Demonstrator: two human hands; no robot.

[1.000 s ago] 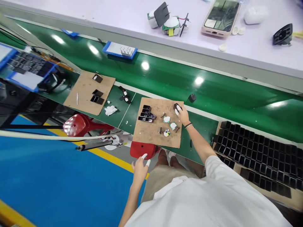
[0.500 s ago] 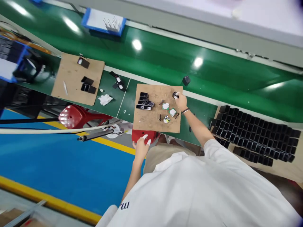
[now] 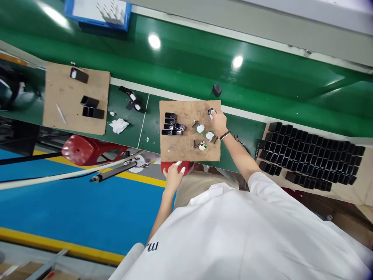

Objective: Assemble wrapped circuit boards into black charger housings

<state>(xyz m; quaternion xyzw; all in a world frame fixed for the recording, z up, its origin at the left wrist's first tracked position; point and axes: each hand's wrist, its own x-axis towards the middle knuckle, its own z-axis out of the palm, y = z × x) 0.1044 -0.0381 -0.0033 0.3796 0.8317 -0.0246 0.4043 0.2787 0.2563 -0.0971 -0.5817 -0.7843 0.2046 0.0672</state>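
Observation:
My right hand [image 3: 218, 121] is closed on a small black part [image 3: 210, 111] at the upper right of the cardboard sheet [image 3: 186, 151]. White covers show on some of its fingertips. Below it lie a green circuit board with a white pad [image 3: 200, 128], a second such board [image 3: 210, 135], and a board with a yellow patch [image 3: 202, 146]. Several open black housings [image 3: 170, 126] sit grouped on the sheet's left side. My left hand [image 3: 174, 177], fingers apart and two tips covered in white, hangs by the red stool [image 3: 166, 167] below the bench edge, holding nothing.
Rows of black housings [image 3: 309, 155] fill a cardboard tray at the right. Pliers [image 3: 241, 143] lie beside my right forearm, and a black block [image 3: 217, 90] stands behind the sheet. Leftward are crumpled white tissue [image 3: 119, 125], another cardboard sheet [image 3: 58, 105] and a red stool [image 3: 78, 149].
My view has shifted, so the bench things appear displaced and the pliers now show more clearly. My right hand still holds the small black part; my left hand stays low and open.

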